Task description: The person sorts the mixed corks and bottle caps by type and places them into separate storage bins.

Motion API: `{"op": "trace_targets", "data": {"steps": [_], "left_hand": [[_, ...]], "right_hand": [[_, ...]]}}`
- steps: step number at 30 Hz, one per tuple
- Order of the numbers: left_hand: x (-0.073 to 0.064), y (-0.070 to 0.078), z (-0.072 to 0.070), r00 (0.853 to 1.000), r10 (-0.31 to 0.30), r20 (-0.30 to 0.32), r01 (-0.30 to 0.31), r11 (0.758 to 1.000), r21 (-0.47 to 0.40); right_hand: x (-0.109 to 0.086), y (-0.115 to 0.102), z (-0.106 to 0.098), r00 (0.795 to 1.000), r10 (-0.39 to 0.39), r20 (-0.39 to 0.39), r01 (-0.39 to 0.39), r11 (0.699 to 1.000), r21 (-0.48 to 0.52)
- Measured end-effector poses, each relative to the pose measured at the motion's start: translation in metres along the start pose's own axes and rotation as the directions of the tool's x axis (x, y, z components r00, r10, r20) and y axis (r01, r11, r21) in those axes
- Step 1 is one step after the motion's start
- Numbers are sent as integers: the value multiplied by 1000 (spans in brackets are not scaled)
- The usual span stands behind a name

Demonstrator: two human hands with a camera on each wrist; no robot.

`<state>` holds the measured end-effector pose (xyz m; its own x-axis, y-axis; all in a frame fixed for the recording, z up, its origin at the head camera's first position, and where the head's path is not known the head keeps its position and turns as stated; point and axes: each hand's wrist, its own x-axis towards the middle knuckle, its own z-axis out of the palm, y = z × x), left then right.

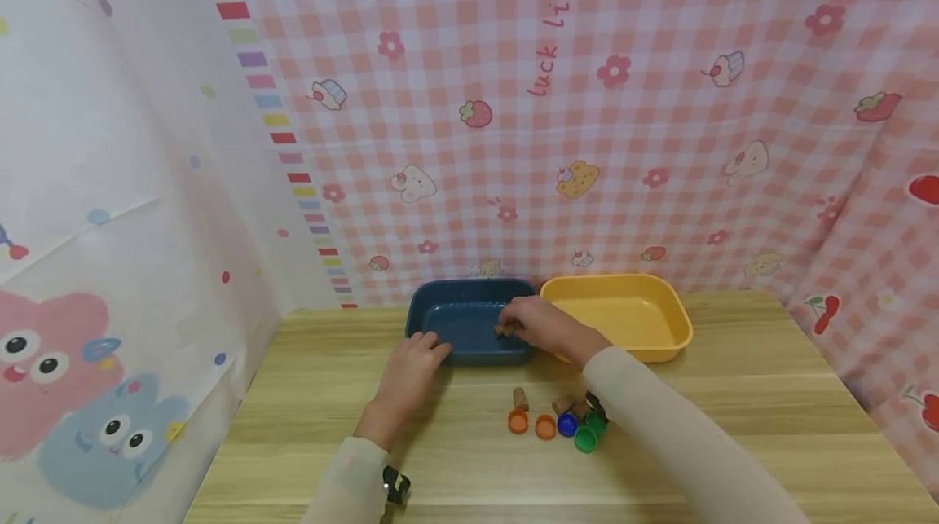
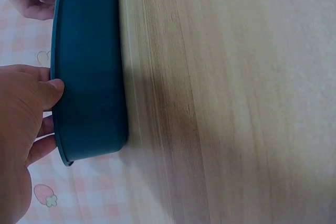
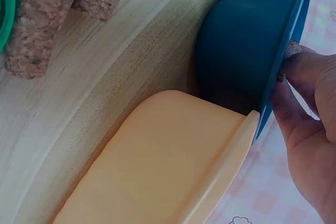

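A dark blue tray [image 1: 462,327] stands at the back of the table. My left hand [image 1: 412,365] grips its near-left rim, thumb [image 2: 55,88] outside and fingers over the edge. Over the tray's right end, my right hand [image 1: 541,323] pinches a small brown cork [image 1: 504,330] between thumb and fingertips. Most of that cork is hidden by the fingers and, in the right wrist view, by the tray's rim.
A yellow tray [image 1: 623,320] stands right beside the blue one. In front lie several corks [image 1: 520,398], two orange caps [image 1: 545,427], a blue cap [image 1: 567,424] and two green caps [image 1: 586,439]. A checked pink cloth [image 1: 506,141] hangs behind the table.
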<state>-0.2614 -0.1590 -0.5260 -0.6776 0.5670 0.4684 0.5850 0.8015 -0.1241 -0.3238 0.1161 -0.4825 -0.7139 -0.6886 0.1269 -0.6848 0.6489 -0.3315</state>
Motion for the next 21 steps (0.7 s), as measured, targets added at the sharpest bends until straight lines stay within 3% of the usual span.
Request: {"op": "trace_targets", "data": {"steps": [10, 21], "left_hand": [[-1, -1, 2, 1000, -2, 11, 2, 1000, 4], [-1, -1, 2, 1000, 4, 1, -4, 1000, 1]], "right_hand": [[8, -3, 5, 997, 3, 73, -5, 1000, 23], [14, -6, 5, 994, 17, 112, -15, 1000, -16]]}}
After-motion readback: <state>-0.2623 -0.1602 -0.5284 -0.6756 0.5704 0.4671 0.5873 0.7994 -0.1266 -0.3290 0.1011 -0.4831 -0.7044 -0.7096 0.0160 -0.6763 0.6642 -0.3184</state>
